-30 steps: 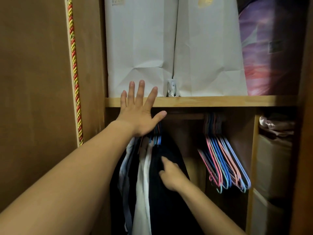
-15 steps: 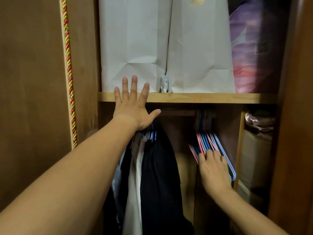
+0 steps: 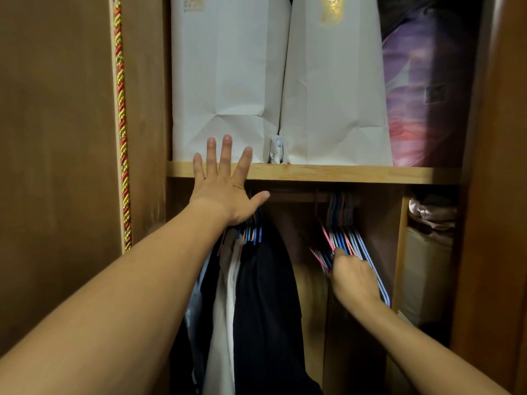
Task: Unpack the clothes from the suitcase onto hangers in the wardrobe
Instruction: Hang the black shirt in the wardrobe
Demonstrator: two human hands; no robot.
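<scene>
The empty hangers (image 3: 346,240), pink and blue, hang bunched on the rail under the shelf (image 3: 342,173), right of centre in the wardrobe. The right hand (image 3: 353,279) is at the lower part of this bunch, fingers curled in among the hanger arms and gripping them; which hanger, or how many, cannot be told. Hooks point up to the rail; the hanger arms slope down and to the right past the hand, so their long axis runs toward the camera. The left hand (image 3: 225,189) is spread flat, fingers straight and apart, holding nothing, with fingertips over the shelf edge and the thumb pointing right below it. Under the left hand hang the clothes (image 3: 265,295), a dark garment with white and pale blue ones to its left, on blue hangers packed close together. A gap of bare rail separates the clothes from the empty hangers. On the shelf stand two white paper bags (image 3: 228,81) side by side, with a purple bundle (image 3: 422,95) to their right. A side compartment at far right holds folded cloth (image 3: 430,212) above a pale box (image 3: 425,269). A red and gold cord (image 3: 122,124) runs down the left door edge.
</scene>
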